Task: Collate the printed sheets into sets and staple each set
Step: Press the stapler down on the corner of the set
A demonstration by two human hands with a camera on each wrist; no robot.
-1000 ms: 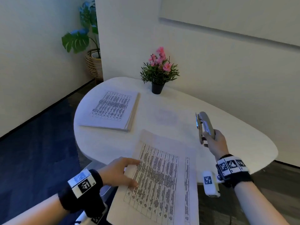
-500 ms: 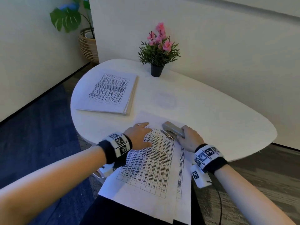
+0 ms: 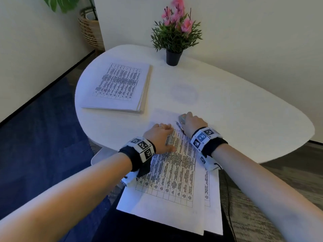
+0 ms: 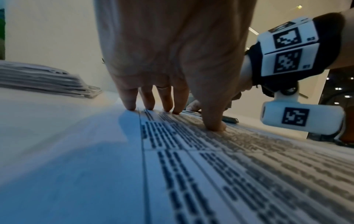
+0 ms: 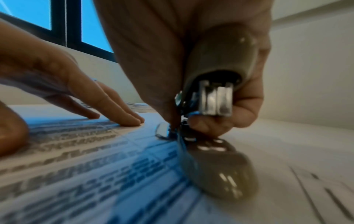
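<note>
step: stapling top edge of loose white printed-table sheet set (image 3: 176, 173) at near table edge | left hand (image 3: 161, 136) flat, fingers pressing sheets | right hand (image 3: 193, 124) wrapped round grey metal stapler (image 5: 216, 94) | tip: square edges, press straight down, keep left fingertips clear

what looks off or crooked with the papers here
The set of printed sheets under both hands is not squared: a lower sheet sticks out along its right edge, showing a strip of print. The set also overhangs the table's near edge. The stack of printed sheets looks slightly fanned.
</note>
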